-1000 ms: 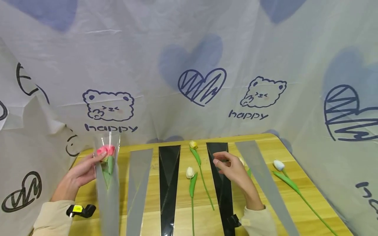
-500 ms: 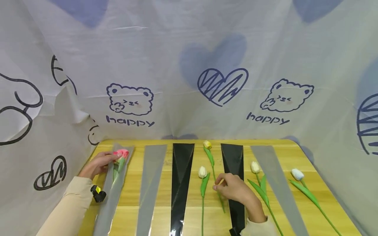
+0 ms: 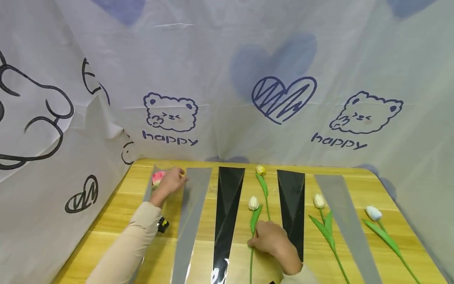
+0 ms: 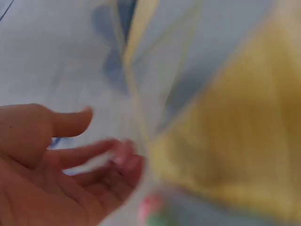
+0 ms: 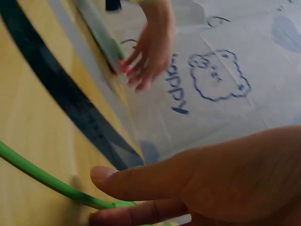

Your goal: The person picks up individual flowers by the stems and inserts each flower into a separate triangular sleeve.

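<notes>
My left hand [image 3: 172,181] hovers empty with loosely bent fingers over the back left of the table, between a pink tulip [image 3: 157,177] in a grey wrapping sleeve and a second grey sleeve [image 3: 196,197]. In the left wrist view that hand [image 4: 61,183] is blurred, thumb and fingers apart. Low at the middle, my right hand [image 3: 271,238] reaches a white tulip [image 3: 253,203], fingertips right at its green stem. The right wrist view has the stem [image 5: 42,178] running in between thumb and forefinger, which are straight and parted.
Two black sleeves [image 3: 228,197] and another grey sleeve [image 3: 342,205] lie lengthwise on the wooden table [image 3: 103,240]. A yellow tulip [image 3: 260,170], a second white tulip [image 3: 319,201] and a pale blue one [image 3: 373,213] lie among them. A printed cloth [image 3: 220,130] hangs behind.
My left hand set the wrapped pink tulip down at the left, let go and moved right. My right hand came down and left to the white tulip's stem. The head view shifted left.
</notes>
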Motion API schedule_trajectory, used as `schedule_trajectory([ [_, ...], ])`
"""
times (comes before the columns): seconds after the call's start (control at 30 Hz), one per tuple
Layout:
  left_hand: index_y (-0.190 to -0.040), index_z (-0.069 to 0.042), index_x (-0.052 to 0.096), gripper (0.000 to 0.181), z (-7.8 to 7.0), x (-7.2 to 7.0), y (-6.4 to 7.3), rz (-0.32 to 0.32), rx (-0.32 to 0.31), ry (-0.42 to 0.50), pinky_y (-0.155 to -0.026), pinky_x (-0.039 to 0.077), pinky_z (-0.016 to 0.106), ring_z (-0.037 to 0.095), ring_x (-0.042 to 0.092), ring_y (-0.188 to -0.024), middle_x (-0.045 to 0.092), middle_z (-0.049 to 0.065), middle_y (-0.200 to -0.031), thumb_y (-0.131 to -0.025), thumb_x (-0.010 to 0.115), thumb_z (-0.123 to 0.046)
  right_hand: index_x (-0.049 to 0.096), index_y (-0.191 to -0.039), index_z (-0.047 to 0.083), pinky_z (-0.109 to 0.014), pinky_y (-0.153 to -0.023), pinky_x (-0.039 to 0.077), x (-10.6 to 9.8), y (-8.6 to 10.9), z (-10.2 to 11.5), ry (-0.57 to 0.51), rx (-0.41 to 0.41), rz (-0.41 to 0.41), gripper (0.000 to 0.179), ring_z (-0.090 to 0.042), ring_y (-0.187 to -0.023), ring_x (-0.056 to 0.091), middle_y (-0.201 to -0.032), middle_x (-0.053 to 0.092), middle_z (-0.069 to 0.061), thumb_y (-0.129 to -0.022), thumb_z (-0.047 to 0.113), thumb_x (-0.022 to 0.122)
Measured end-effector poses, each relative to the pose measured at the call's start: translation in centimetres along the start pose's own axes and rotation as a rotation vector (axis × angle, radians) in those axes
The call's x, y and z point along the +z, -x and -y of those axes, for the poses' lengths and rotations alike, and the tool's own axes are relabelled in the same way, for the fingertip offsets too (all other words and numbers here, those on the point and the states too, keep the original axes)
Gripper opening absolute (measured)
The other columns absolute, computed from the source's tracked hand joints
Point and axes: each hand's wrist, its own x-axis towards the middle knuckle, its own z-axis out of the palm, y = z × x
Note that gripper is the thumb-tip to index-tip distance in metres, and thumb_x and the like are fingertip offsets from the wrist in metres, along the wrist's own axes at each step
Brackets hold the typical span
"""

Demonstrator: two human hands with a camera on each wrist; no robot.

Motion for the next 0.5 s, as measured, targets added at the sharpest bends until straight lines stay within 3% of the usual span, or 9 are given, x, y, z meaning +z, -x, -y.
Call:
schedule_trajectory([
  [0.1,-0.107,0.015,0.065,0.048,-2.0,3.3,-1.0,0.079,-0.086,-0.123,-0.081,0.054,0.051,0.038,0.060,-0.091,0.061,0.034,-0.107,-0.101,0.066,-0.033,0.058,-0.069,0.010,-0.036,-0.052,0.043,0.8,-0.2,0.3,0.111,0.049,-0.042,0.035,-0.021,-0.056,0.051,-0.062,0.050,-0.002,-0.082,0.026,0.087],
  [0.23,-0.109,0.016,0.065,0.056,-2.3,5.8,-1.1,0.048,-0.223,-0.148,-0.092,0.047,0.063,0.055,0.045,-0.119,0.043,0.043,-0.127,-0.096,0.071,-0.039,0.062,-0.073,0.009,-0.042,-0.054,0.048,1.9,-0.5,0.7,0.163,0.060,-0.083,0.029,-0.023,-0.058,0.054,-0.064,0.054,-0.004,-0.080,0.022,0.087],
  [0.37,-0.112,0.011,0.065,0.052,-2.2,6.2,-0.7,0.008,-0.248,-0.131,-0.092,0.045,0.068,0.060,0.043,-0.122,0.045,0.045,-0.127,-0.093,0.077,-0.036,0.057,-0.069,0.010,-0.041,-0.052,0.046,1.9,-0.6,0.6,0.148,0.066,-0.142,0.027,-0.022,-0.056,0.051,-0.062,0.052,-0.003,-0.080,0.010,0.081],
  [0.5,-0.111,0.009,0.066,0.045,-2.4,6.0,-0.4,0.003,-0.231,-0.083,-0.083,0.049,0.065,0.059,0.052,-0.110,0.056,0.042,-0.114,-0.091,0.078,-0.030,0.050,-0.063,0.012,-0.033,-0.047,0.039,1.0,-0.5,0.2,0.111,0.050,-0.221,0.034,-0.017,-0.050,0.042,-0.057,0.045,0.000,-0.081,0.000,0.076],
])
